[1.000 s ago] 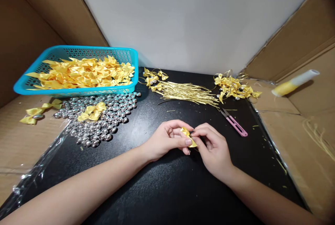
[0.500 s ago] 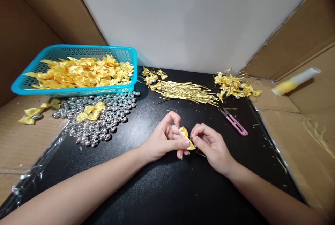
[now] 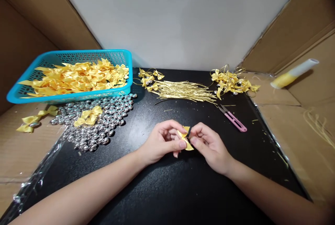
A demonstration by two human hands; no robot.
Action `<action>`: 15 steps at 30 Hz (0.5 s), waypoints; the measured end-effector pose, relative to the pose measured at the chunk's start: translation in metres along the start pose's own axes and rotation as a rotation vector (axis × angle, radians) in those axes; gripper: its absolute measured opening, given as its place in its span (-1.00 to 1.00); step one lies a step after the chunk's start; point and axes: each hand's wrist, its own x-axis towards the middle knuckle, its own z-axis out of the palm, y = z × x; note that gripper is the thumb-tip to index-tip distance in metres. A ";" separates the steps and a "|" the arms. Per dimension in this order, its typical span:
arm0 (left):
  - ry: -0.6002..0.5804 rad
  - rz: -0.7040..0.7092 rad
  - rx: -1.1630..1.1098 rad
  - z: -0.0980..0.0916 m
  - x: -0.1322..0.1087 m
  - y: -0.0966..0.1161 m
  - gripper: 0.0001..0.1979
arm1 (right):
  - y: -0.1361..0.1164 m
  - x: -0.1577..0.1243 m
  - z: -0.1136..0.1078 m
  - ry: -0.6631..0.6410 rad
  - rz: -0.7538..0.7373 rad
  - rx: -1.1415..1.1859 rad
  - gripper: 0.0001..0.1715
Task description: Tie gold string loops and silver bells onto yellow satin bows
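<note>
A yellow ribbon bow [image 3: 187, 145] is pinched between the thumb and fingers of my left hand [image 3: 167, 140], above the black tabletop. Close against the bow's right side, my right hand [image 3: 206, 144] has thumb and forefinger pressed together; whatever thin thing is between them is too small to make out. Beyond both hands lies a bundle of gold cords [image 3: 185, 91]. Pink-handled thread snips [image 3: 234, 119] rest on the table past my right hand.
A blue basket [image 3: 68, 96] full of yellow bows stands at the back left. Silver beads [image 3: 89, 137] spread before it, with loose bows [image 3: 89, 116] on top. Bows with cord loops [image 3: 232, 83] are heaped at the back right. Cardboard walls [image 3: 288, 40] flank the table.
My left forefinger has come down onto the top of the bow, and the bow has turned slightly. My right hand keeps its pinch beside it. The view has shifted a little.
</note>
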 end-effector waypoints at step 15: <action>-0.088 -0.001 -0.085 -0.004 0.000 -0.003 -0.80 | 0.003 0.000 0.001 -0.026 -0.037 0.078 -0.82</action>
